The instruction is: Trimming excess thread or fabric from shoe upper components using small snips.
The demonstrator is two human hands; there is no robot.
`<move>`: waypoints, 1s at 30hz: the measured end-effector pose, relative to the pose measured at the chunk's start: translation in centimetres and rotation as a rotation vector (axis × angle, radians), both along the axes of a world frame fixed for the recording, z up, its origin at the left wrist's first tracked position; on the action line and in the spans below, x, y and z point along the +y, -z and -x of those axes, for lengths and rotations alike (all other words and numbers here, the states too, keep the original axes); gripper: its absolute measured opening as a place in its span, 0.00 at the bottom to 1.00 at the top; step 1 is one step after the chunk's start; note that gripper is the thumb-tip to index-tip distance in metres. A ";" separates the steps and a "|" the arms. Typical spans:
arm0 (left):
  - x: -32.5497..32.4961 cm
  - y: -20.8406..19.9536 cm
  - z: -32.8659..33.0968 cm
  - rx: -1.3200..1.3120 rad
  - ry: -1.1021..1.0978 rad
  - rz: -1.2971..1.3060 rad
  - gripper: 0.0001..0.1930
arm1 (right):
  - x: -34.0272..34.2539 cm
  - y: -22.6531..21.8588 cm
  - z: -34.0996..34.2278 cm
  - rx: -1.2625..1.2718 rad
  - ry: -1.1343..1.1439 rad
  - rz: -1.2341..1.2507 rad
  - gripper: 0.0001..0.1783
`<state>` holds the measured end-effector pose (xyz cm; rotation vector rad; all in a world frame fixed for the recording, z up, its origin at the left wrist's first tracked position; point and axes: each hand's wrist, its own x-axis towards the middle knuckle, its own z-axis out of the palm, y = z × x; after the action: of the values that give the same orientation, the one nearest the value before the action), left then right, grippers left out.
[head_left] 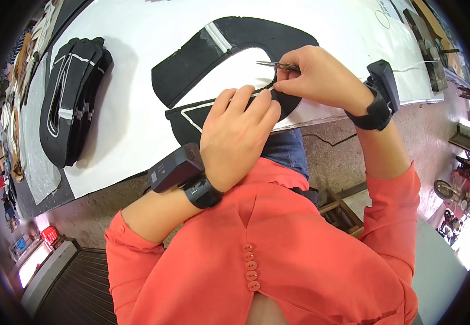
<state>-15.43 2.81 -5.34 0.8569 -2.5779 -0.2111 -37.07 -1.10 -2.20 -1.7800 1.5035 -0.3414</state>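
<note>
A curved, U-shaped black piece of sheet material (183, 73) lies on the white table covering in front of me, with pale strips on it. One pale strip (192, 120) runs along its near arm and passes under my fingers. My left hand (239, 138) rests on that near arm, fingers stretched out and pressing it down. My right hand (322, 78) is at the right bend of the piece. It holds a slim pointed metal tool (266, 63) with a dark handle, its tip toward the left over the opening. The right thumb and fingertip also meet at the piece's inner edge.
A stack of similar black pieces (72, 103) lies to the left on the white covering (132, 157). Clear plastic sheeting (37, 162) hangs over the table's left edge. Dark bars (430, 54) stand at the right end. Below are a wooden stool (338, 211) and a dark cable (330, 142).
</note>
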 end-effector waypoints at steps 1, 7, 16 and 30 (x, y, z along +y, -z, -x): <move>-0.1 0.0 0.1 -0.012 0.006 -0.005 0.14 | -0.2 -0.1 0.0 0.023 0.006 -0.037 0.13; -0.3 0.1 0.4 -0.021 0.009 0.026 0.14 | -1.7 0.3 1.3 -0.010 -0.130 -0.048 0.11; -0.6 0.5 1.3 -0.003 -0.004 0.015 0.17 | -3.2 0.0 1.5 0.076 -0.197 -0.006 0.12; -0.4 -0.5 -2.1 -0.054 0.112 -0.026 0.10 | 0.6 0.6 -1.0 -0.029 -0.053 -0.035 0.12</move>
<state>-13.33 2.44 -4.87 0.7376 -2.6818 -0.2575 -36.03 -0.51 -2.77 -1.7767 1.4312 -0.3118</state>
